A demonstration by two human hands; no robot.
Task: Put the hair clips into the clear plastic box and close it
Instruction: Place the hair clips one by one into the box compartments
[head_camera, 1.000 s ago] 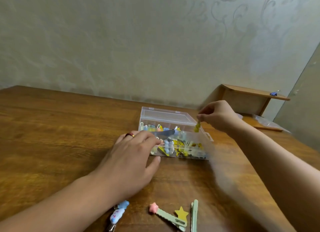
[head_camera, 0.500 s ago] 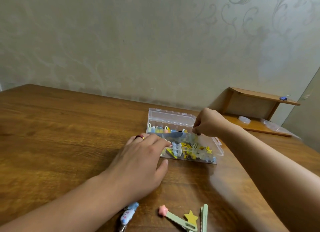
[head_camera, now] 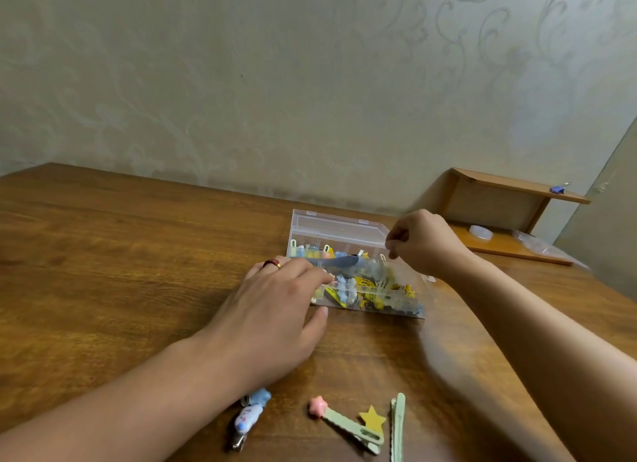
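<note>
Soft dim light, blurred right forearm

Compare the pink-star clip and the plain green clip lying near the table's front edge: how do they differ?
The pink-star clip carries a pink star at its far end and a yellow star near its near end; the plain green clip shows no ornament. The pink-star clip lies diagonally across the table, while the plain green clip points almost straight away from the person. Both have pale green bars with scalloped edges, and both are still outside the clear box.
</note>
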